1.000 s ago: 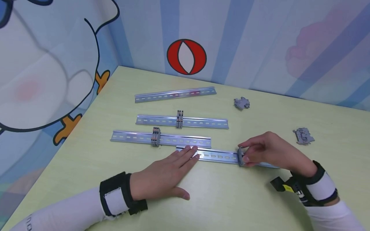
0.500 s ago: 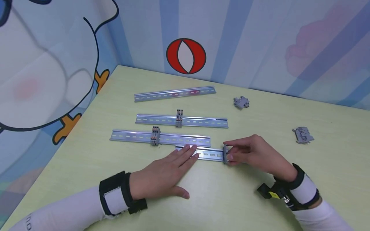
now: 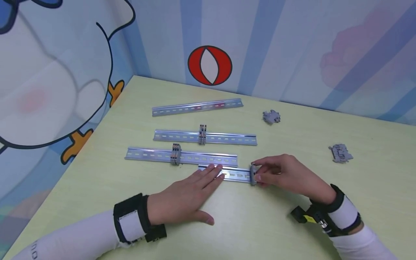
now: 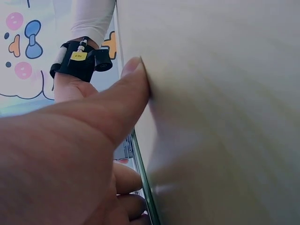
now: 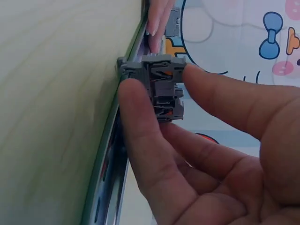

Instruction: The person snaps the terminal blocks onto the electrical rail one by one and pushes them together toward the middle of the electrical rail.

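My left hand (image 3: 182, 202) lies with straight fingers over the left end of the nearest slotted metal DIN rail (image 3: 235, 175), thumb spread on the table. At that rail's middle, my right hand (image 3: 289, 175) pinches a grey terminal block (image 3: 252, 174) between thumb and fingers. Up close in the right wrist view, the terminal block (image 5: 161, 89) stands upright across the DIN rail (image 5: 111, 168), its slotted side and a bit of orange showing. The right part of the rail is hidden behind my right hand in the head view.
Just behind lies a rail (image 3: 208, 158) bearing grey terminal blocks (image 3: 176, 154). Farther back are another rail (image 3: 230, 139) with terminal blocks (image 3: 202, 134) and a bare rail (image 3: 197, 107). Loose terminal blocks (image 3: 271, 117) and more grey terminal blocks (image 3: 340, 153) lie to the right.
My right hand has slid left along the rail with the terminal block, then stayed nearly in place over the last half second. My left hand has kept its place.
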{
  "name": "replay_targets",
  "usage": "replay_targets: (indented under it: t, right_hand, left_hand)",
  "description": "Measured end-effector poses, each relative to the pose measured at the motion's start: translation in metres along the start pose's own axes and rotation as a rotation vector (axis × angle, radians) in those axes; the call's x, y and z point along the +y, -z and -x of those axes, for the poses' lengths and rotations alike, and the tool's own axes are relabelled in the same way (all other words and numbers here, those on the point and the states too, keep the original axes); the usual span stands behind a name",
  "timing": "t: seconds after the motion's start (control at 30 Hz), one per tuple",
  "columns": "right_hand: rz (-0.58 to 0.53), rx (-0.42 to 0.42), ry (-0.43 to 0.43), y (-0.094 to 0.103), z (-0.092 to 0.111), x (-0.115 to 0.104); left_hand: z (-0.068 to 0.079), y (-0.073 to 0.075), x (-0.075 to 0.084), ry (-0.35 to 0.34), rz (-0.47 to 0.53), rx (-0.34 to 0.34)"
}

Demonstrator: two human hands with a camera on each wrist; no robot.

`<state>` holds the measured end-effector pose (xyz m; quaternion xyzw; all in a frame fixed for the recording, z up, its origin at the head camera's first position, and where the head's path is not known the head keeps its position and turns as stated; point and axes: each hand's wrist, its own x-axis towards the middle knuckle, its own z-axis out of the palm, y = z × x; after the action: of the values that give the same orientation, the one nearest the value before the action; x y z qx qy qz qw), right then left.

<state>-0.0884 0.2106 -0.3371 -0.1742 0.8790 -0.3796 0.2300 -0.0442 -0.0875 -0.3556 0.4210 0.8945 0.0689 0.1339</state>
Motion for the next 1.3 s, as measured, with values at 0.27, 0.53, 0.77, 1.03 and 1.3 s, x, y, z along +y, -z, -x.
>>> replay_targets:
  t: [0.27, 0.53, 0.77, 1.03, 1.3]
  right_hand:
    - [0.074, 0.049, -0.004, 0.014, 0.01, -0.001]
    - [0.184, 0.277, -0.055, 0.046, 0.023, 0.008]
    - [0.236, 0.455, -0.109, 0.077, 0.035, 0.029]
    - [0.375, 0.638, -0.196, 0.1, 0.046, 0.057]
    - [0.54, 0.698, -0.375, 0.113, 0.045, 0.101]
  left_hand:
    - [0.0, -0.001, 0.001, 0.002, 0.0, -0.009]
    - [0.0, -0.001, 0.001, -0.001, 0.005, -0.006]
    - [0.0, 0.0, 0.0, -0.004, 0.022, -0.002]
    - [0.0, 0.001, 0.0, -0.004, 0.029, 0.0]
    - [0.0, 0.001, 0.001, 0.0, 0.024, -0.003]
